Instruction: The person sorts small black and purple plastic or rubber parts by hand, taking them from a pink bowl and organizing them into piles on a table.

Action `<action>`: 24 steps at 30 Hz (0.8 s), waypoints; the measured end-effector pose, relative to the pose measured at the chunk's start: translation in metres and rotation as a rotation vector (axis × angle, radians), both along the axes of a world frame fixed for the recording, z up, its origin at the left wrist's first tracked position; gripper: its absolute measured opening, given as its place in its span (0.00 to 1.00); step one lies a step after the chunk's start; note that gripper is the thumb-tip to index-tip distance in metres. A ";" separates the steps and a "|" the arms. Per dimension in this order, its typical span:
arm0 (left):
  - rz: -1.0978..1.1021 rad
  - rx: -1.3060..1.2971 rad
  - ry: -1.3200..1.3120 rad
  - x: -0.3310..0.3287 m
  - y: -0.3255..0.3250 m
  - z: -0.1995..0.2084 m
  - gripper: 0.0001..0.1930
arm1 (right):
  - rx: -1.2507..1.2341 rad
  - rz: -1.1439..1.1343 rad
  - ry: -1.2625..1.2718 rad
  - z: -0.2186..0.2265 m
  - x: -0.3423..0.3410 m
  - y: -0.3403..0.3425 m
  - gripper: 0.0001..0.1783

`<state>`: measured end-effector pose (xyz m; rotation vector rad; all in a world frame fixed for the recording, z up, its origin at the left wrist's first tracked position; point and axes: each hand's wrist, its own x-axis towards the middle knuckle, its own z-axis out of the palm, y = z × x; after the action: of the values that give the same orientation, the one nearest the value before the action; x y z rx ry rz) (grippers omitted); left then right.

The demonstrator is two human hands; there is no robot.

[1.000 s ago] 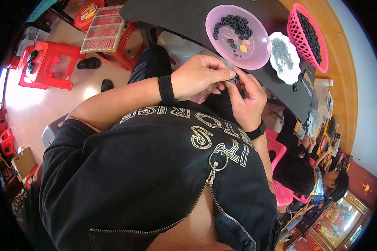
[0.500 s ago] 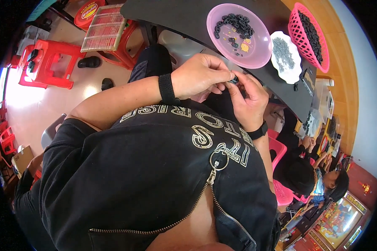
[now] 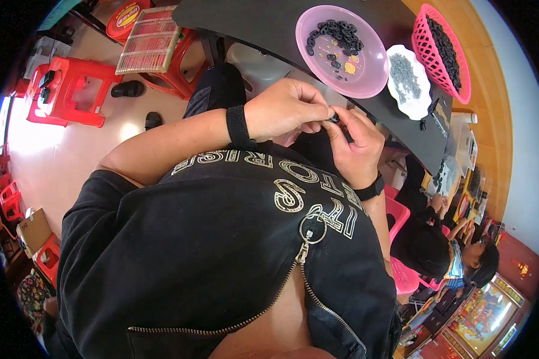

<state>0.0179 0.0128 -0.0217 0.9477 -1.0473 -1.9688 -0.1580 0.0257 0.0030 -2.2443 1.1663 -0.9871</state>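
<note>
In front of my chest, both hands meet over a small black part [image 3: 334, 118], mostly covered by my fingers. My left hand [image 3: 290, 106] pinches it between thumb and forefinger. From the other side, the thumb and fingertips of my right hand [image 3: 358, 140] close on the same piece. Just beyond the hands, a pink plastic bowl [image 3: 371, 81] on the table holds many black ring-shaped pieces [image 3: 340, 37] and a few yellow bits. Beside it stands a white scalloped dish [image 3: 422, 103] with small grey metal pieces [image 3: 405, 75].
A pink basket [image 3: 424, 36] full of black parts stands at the far right of the black table [image 3: 245, 21]. Red stools [image 3: 72, 90] stand on the floor at left, one under a slatted tray [image 3: 147, 45]. Another person [image 3: 473, 260] sits at right, near pink chairs [image 3: 395, 215].
My fingers have shifted slightly around the small black part, which is now more covered. At the lower left, a person in the background has moved, and a red stool there shows more.
</note>
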 end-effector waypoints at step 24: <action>0.078 0.111 0.063 0.002 -0.003 0.002 0.11 | 0.186 -0.058 -0.031 0.002 -0.019 -0.005 0.15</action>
<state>0.0195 0.0097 -0.0201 0.9647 -0.8609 -1.9955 -0.1772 0.0208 0.0051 -2.0541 1.2610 -0.8928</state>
